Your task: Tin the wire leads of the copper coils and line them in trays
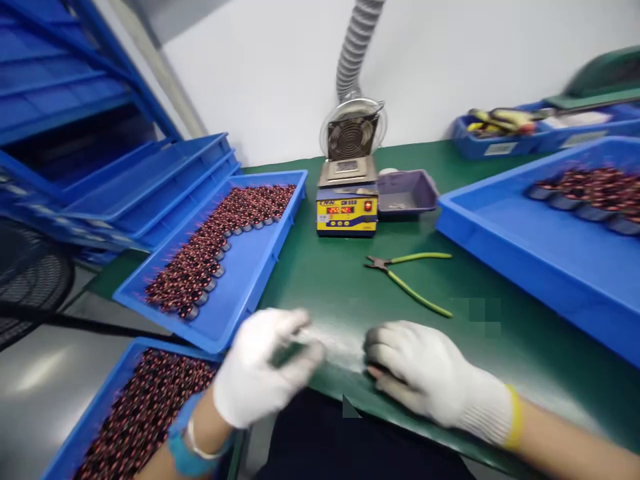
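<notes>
My left hand point(267, 367), in a white glove, hovers at the near edge of the green table with thumb and fingers apart. It is slightly blurred, and nothing shows between its fingertips. My right hand point(423, 370), in a white knit glove with a yellow cuff, rests at the table edge with its fingers curled. Something dark with a bit of pinkish red shows under its fingertips, mostly hidden. Beyond my right hand lie pliers point(407, 277) with yellow-green handles, spread wide.
A yellow-fronted solder pot point(347, 210) stands at the back under a fan and duct, beside a purple tray point(410, 193). Blue trays point(250, 267) of small black parts with reddish wires stand left; another blue tray point(525, 247) is right. A black fan point(35, 280) stands far left.
</notes>
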### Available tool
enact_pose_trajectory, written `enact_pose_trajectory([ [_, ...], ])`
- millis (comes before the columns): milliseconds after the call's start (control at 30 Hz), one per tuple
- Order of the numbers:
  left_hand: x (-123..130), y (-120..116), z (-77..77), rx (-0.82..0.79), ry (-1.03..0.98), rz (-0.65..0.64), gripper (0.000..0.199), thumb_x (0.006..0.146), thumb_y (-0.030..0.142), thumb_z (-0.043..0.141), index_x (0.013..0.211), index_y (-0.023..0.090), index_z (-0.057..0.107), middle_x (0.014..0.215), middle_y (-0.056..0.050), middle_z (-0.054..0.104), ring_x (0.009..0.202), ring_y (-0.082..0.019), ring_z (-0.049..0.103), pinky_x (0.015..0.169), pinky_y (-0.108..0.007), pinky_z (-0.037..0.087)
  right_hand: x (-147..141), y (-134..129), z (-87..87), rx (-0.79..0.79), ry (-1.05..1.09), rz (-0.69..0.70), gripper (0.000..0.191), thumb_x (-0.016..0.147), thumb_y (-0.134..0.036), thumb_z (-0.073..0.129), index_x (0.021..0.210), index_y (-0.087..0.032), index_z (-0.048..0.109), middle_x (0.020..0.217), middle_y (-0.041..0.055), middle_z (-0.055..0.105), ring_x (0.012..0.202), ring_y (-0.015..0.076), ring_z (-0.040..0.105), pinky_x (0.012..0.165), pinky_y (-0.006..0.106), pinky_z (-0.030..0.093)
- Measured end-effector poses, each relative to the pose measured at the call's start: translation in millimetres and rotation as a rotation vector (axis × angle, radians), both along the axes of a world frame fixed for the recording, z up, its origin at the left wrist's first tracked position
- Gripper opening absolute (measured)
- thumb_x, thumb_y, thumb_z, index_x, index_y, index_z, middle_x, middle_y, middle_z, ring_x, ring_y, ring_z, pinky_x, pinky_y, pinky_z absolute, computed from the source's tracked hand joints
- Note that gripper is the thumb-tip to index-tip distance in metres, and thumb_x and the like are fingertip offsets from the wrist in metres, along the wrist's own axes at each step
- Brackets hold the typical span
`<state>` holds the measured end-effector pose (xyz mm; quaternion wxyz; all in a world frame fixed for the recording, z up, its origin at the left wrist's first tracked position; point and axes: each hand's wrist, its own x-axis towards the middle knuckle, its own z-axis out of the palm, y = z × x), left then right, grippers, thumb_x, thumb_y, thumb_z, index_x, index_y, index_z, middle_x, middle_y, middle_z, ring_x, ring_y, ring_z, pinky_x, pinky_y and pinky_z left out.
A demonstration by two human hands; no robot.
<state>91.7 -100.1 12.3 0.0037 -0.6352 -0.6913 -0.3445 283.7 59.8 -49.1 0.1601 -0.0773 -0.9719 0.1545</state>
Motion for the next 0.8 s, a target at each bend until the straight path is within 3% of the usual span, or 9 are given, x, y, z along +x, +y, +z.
enact_pose_trajectory([
  [67,-41.0,-11.6,15.2,-0.070,0.143,0.351,0.041,0.078,0.037,0.060,0.116,0.024,0.054,0.105,-0.005,0.066,0.090,-0.018,0.063,0.084,-0.032,0.049,-38.1,-3.4,-0.3,0.086,-0.023,0.196,0.023,0.086,-0.037,0.045,0.073,-0.022,0.056,0.076,0.0045,0.059,0.064,0.0152,0.050,0.056,0.032,0.036],
  [133,-90.2,-9.6,25.8,-0.280,0.359,0.561,0.051,0.076,0.040,0.058,0.124,0.022,0.052,0.121,-0.009,0.059,0.104,-0.025,0.059,0.093,-0.038,0.045,-67.8,-5.6,1.2,0.120,-0.042,0.257,0.023,0.085,-0.039,0.046,0.076,-0.020,0.056,0.082,0.0059,0.058,0.068,0.0162,0.049,0.057,0.031,0.034],
  [233,-153.4,11.7,29.4,-0.758,0.614,0.514,0.053,0.073,0.034,0.056,0.124,0.021,0.053,0.130,-0.011,0.053,0.114,-0.031,0.054,0.096,-0.041,0.043,-91.5,-7.3,2.9,0.099,-0.078,0.262,0.023,0.084,-0.040,0.048,0.084,-0.018,0.057,0.091,0.0077,0.057,0.077,0.0182,0.050,0.061,0.030,0.034],
  [300,-177.6,28.7,26.6,-0.886,0.664,0.474,0.044,0.071,0.030,0.054,0.113,0.017,0.061,0.118,-0.014,0.060,0.107,-0.033,0.058,0.092,-0.043,0.044,-92.9,-6.9,3.5,0.079,-0.102,0.255,0.024,0.083,-0.040,0.048,0.085,-0.018,0.058,0.093,0.0081,0.057,0.080,0.0194,0.050,0.062,0.030,0.035],
  [433,-188.6,52.0,20.4,-0.984,0.708,0.414,0.028,0.066,0.024,0.056,0.089,0.012,0.067,0.094,-0.015,0.067,0.091,-0.033,0.064,0.084,-0.044,0.047,-79.1,-2.5,5.2,0.065,-0.122,0.229,0.025,0.082,-0.040,0.049,0.084,-0.018,0.058,0.092,0.0079,0.057,0.079,0.0202,0.051,0.062,0.031,0.036],
  [600,-183.3,64.3,18.1,-1.037,0.757,0.391,0.015,0.066,0.022,0.054,0.073,0.012,0.063,0.071,-0.005,0.065,0.078,-0.025,0.067,0.078,-0.041,0.050,-72.0,1.5,7.5,0.077,-0.120,0.217,0.027,0.083,-0.042,0.049,0.086,-0.017,0.059,0.091,0.0080,0.058,0.078,0.0210,0.052,0.062,0.032,0.039],
  [700,-182.6,69.9,29.7,-1.022,0.795,0.442,0.015,0.063,0.026,0.058,0.070,0.014,0.062,0.060,0.000,0.061,0.071,-0.023,0.067,0.072,-0.036,0.052,-74.4,1.4,2.2,0.077,-0.097,0.225,0.027,0.082,-0.043,0.049,0.084,-0.018,0.059,0.089,0.0073,0.059,0.078,0.0220,0.054,0.063,0.034,0.042],
  [800,-167.9,73.6,54.4,-0.893,0.723,0.522,0.017,0.063,0.033,0.060,0.071,0.018,0.063,0.059,0.002,0.062,0.063,-0.021,0.066,0.064,-0.031,0.053,-77.4,2.4,-5.3,-0.053,0.010,0.167,0.029,0.081,-0.043,0.052,0.095,-0.019,0.059,0.100,0.0078,0.060,0.086,0.0231,0.057,0.069,0.036,0.046],
])
